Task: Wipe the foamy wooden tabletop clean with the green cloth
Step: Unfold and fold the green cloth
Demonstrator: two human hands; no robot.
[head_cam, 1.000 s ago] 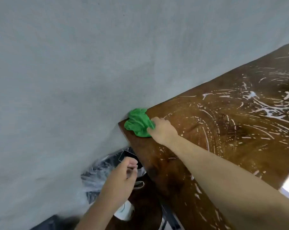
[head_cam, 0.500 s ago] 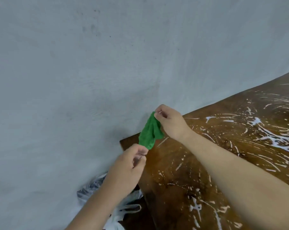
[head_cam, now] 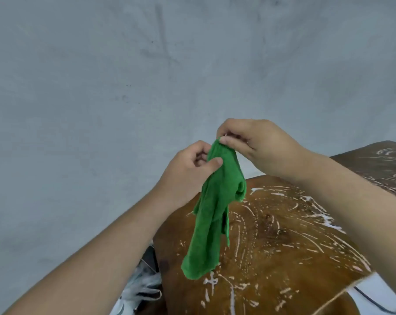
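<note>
The green cloth (head_cam: pixel 211 214) hangs down in the air above the near-left part of the wooden tabletop (head_cam: pixel 283 246), which is streaked with white foam. My right hand (head_cam: pixel 256 147) pinches the cloth's top edge between thumb and fingers. My left hand (head_cam: pixel 190 169) grips the cloth just below and to the left of that pinch, thumb pressed on the fabric. The cloth's lower end dangles a little above the wood.
A plain grey wall (head_cam: pixel 124 87) fills the upper and left view, close behind the table. A crumpled clear plastic bag (head_cam: pixel 142 287) lies below the table's left edge. A pale surface with a dark cable (head_cam: pixel 374 301) shows at the bottom right.
My right hand lifted the cloth off the table's corner and raised it. My left hand came up from below and took hold of the cloth. The view tilted up towards the wall.
</note>
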